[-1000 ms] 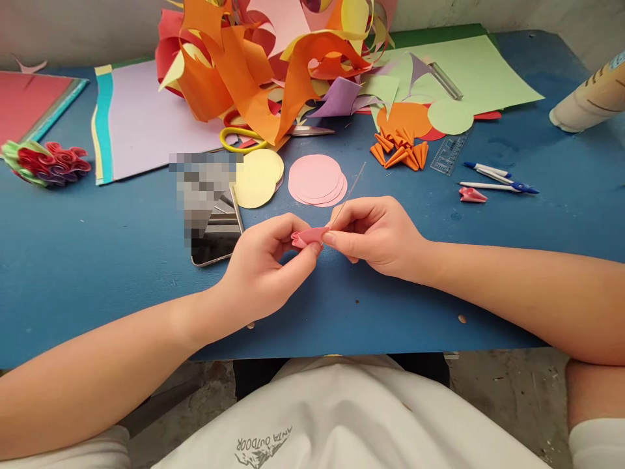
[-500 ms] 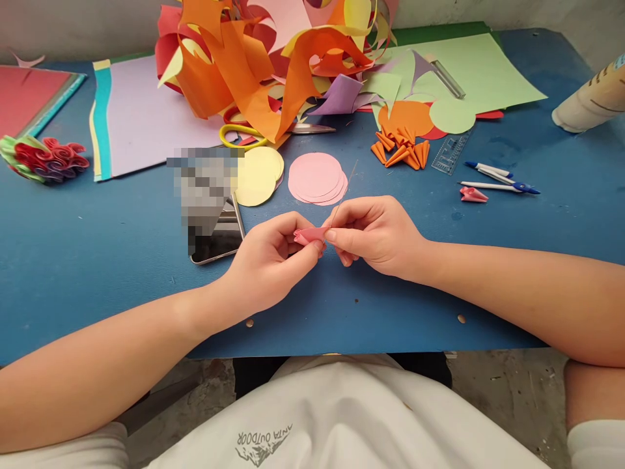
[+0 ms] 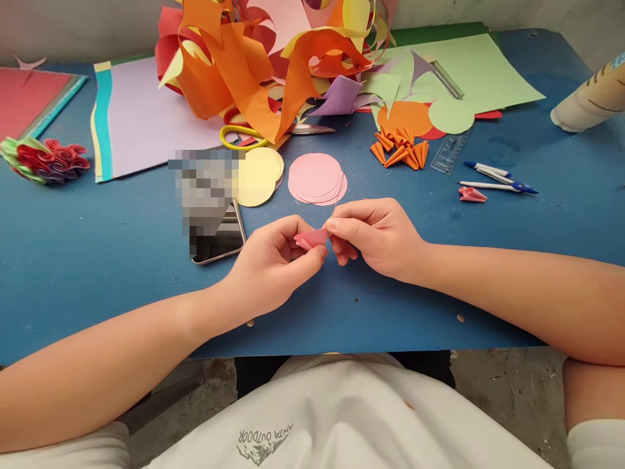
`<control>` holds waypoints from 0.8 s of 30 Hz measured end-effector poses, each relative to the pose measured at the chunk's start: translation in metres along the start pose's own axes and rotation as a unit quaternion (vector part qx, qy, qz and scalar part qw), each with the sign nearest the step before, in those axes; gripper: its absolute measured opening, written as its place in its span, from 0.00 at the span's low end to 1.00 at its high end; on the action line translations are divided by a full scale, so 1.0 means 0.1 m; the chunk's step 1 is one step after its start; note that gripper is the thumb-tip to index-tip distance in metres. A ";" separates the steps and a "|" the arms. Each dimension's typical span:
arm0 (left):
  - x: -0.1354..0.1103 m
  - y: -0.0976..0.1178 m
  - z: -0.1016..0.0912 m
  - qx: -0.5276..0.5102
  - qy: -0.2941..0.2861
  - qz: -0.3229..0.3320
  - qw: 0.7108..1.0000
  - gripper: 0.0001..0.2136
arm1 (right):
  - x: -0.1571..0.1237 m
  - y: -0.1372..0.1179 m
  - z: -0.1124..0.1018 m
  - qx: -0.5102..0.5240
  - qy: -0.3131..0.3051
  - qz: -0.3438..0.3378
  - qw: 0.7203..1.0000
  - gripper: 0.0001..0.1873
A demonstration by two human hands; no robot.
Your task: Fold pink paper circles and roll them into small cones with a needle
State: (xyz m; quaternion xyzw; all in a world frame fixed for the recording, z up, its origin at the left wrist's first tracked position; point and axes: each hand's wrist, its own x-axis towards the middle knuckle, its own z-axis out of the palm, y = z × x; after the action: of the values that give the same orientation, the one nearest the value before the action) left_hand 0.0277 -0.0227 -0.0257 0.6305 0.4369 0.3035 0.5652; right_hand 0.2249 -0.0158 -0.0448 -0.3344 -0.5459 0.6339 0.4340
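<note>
My left hand [image 3: 268, 260] is closed around a small folded pink paper piece [image 3: 311, 240], its curled end pointing left. My right hand [image 3: 378, 238] pinches a thin wire-like stick [image 3: 339, 189], which slants up and away from the fingertips. Those fingertips meet the narrow right end of the pink piece; the contact itself is hidden. Just beyond the hands lie a stack of pink paper circles [image 3: 315, 176] and a stack of pale yellow circles [image 3: 257, 176]. Another folded pink piece [image 3: 472, 194] rests on the blue table [image 3: 390, 319] to the right.
Yellow-handled scissors [image 3: 244, 137] lie under orange paper scraps [image 3: 254, 71]. Several orange cones [image 3: 403, 148], a clear ruler [image 3: 449, 151] and pens [image 3: 498, 187] are at right. A phone [image 3: 222, 238], partly blurred, sits left. A bottle [image 3: 586, 101] and a ruffled paper flower [image 3: 51, 159] stand farther out.
The pink piece has turned slightly in my left fingers, showing more of its folded side. The thin stick stands a little more upright, and my right fingertips have shifted slightly.
</note>
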 end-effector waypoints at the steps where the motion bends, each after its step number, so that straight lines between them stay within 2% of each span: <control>1: 0.00 0.00 0.00 -0.005 0.001 -0.007 1.000 0.08 | 0.00 0.00 0.00 -0.001 -0.001 0.001 1.000 0.20; 4: 0.01 0.02 -0.01 -0.014 0.012 -0.031 0.999 0.08 | 0.01 0.00 0.01 0.009 -0.004 0.004 1.000 0.22; 9: 0.04 0.03 -0.01 -0.012 0.023 -0.047 0.999 0.11 | 0.02 0.04 0.00 0.011 -0.005 0.001 1.000 0.12; 19: 0.02 -0.01 -0.02 0.039 0.015 -0.007 0.999 0.09 | 0.03 0.02 -0.01 0.038 0.002 0.021 0.999 0.16; 24: 0.01 0.01 -0.02 0.064 0.009 0.037 0.997 0.07 | 0.03 0.05 -0.01 0.042 0.010 0.007 0.999 0.18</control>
State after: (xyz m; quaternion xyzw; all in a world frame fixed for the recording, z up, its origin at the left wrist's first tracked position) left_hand 0.0266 -0.0207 -0.0245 0.6784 0.4371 0.3008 0.5082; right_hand 0.2238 -0.0123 -0.0494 -0.3257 -0.5118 0.6560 0.4491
